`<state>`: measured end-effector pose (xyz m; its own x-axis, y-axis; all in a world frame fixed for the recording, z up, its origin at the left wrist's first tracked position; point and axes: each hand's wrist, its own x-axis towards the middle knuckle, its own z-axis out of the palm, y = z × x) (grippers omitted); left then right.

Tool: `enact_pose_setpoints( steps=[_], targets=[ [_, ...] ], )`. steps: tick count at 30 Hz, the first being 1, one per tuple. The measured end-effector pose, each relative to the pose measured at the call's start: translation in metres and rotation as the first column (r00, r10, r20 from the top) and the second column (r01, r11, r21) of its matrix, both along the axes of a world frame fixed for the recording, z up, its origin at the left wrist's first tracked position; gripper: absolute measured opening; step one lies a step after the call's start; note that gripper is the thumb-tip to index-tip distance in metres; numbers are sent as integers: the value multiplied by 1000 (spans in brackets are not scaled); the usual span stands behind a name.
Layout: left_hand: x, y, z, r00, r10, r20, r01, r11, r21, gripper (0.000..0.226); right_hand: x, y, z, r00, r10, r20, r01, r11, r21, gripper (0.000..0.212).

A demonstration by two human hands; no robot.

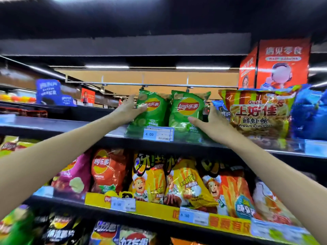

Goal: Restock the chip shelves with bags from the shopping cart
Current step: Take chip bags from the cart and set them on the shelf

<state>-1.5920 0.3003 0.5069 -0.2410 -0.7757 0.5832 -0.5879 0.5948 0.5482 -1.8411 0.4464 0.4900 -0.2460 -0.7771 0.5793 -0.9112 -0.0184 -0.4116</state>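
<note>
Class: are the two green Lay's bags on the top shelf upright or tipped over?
Upright: both green bags stand on their bottom edges, logos facing out.

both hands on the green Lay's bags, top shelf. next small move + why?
Probably nudge both bags back and let go. The left hand presses the left green bag, the right hand the right green bag; both stand upright but their bottoms overhang the shelf edge at the price tag.
</note>
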Motion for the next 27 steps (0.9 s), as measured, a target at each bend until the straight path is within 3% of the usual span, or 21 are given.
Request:
enact_pose_setpoints(
  steps=[6,10,15,20,27],
  targets=[
    [22,53,-30,930,244,274,-159,941,-297,66,11,37,-29,956,3,-294,-32,995,-93,78],
    [51,83,-60,880,326,347,-188,908,-375,59,44,49,-45,909,95,-406,-147,984,-97,57],
    [111,127,-109,842,428,329,-296,876,-382,45,115,55,-77,824,244,-511,-309,950,-45,40],
    [192,176,-170,794,495,354,-386,859,-336,38,212,65,-128,721,393,-571,-496,868,-28,39],
    [328,272,-237,615,636,466,-606,759,-237,38,361,89,-189,574,635,-517,-692,714,110,41]
  ],
)
